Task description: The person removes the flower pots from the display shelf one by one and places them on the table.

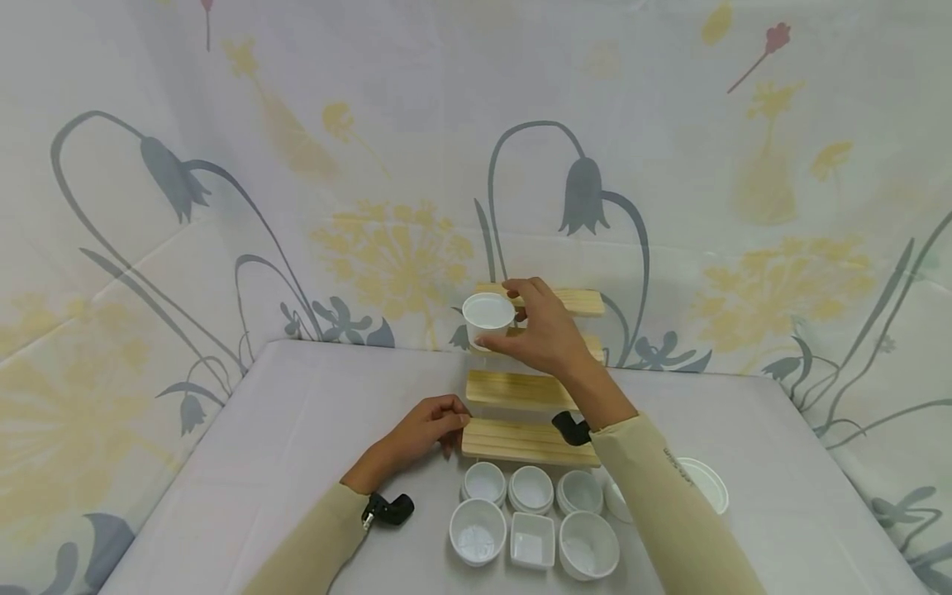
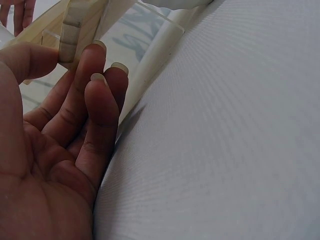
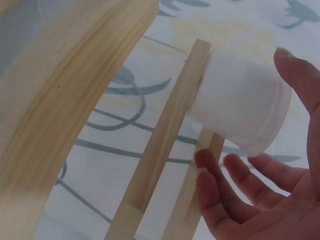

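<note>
A stepped rack of pale wooden planks with clear side pieces stands in the middle. My left hand is at its lower left corner, where thumb and fingers pinch the end of the front plank in the left wrist view. Higher up, my right hand holds a round white cup, rim upward, between thumb and fingertips at the left end of the upper planks. In the right wrist view the cup has its base against a plank; whether it bears weight there I cannot tell.
In front of the rack stand several white dishes: round bowls, small cups and a square dish. Another white round dish sits right of my right sleeve. A flower-printed cloth hangs behind the white table.
</note>
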### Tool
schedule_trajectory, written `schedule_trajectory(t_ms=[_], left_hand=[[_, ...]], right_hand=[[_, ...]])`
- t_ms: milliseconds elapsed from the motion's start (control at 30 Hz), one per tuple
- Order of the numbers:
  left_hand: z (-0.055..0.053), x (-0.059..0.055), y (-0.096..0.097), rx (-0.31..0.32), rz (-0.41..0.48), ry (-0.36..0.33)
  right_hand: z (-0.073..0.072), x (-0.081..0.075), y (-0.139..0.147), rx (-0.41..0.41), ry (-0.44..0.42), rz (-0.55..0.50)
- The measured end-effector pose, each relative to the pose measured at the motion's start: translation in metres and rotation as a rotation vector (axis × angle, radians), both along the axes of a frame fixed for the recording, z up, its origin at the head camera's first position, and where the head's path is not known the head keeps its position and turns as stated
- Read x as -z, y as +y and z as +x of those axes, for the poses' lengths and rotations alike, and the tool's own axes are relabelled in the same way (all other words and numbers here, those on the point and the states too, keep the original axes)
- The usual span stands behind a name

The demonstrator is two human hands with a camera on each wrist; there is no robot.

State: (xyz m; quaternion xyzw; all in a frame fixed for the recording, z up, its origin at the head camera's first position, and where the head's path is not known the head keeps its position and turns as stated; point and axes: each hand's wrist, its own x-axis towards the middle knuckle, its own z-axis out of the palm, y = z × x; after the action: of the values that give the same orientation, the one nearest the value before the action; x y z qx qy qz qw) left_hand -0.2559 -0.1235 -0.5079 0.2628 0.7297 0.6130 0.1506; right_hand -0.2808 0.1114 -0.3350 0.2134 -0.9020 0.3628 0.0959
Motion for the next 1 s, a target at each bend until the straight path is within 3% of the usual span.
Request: schedule_trajectory(t_ms=[300,567,1000], left_hand=[[0.0,-0.003,0.001,0.007,0.01,0.001],[-0.001,-0.001,0.001,0.003,-0.001,0.005],[-0.002,0.002,-0.001,0.003,0.006,0.001]], right_hand=[[-0.001,-0.001,-0.007,-0.006,0.0,0.011],[-0.002,0.0,-0.011,-0.002,0.066,0.017],[0.002,-0.002,-0.013,0.003,0.079,0.008]])
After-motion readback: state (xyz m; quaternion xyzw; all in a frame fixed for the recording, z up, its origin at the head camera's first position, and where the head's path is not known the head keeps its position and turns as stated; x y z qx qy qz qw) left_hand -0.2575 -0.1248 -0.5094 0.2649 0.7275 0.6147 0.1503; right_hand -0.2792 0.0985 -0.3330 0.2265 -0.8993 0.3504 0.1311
